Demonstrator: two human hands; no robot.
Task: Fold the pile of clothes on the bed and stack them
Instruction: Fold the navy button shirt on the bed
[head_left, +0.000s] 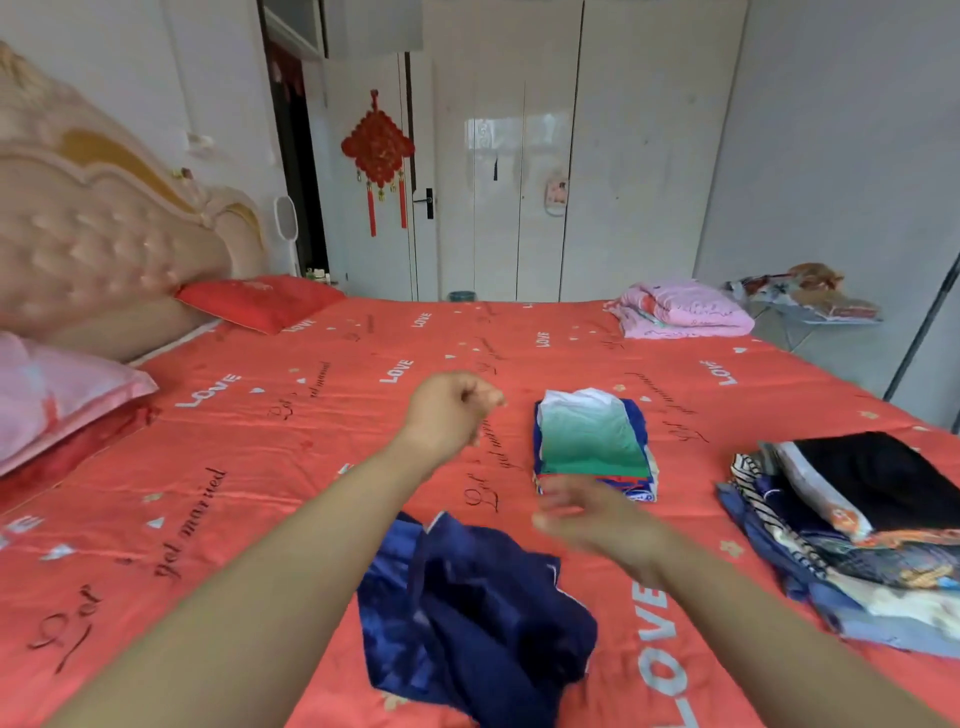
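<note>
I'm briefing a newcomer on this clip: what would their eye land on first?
The coral-red bedspread printed with LOVE fills the view. At its near edge lies a crumpled dark blue garment, with the curled left hand and blurred right hand just beyond it. Farther back sits a folded stack topped in green and white; at right, a loose patterned pile under a black piece.

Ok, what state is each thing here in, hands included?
Left hand: curled, holding nothing.
Right hand: motion-blurred, fingers extended, empty.
Navy blue satin garment: crumpled, unfolded.
Stack topped by green-white shirt: folded.
Patterned pile topped by black cloth: loose, untidy.
</note>
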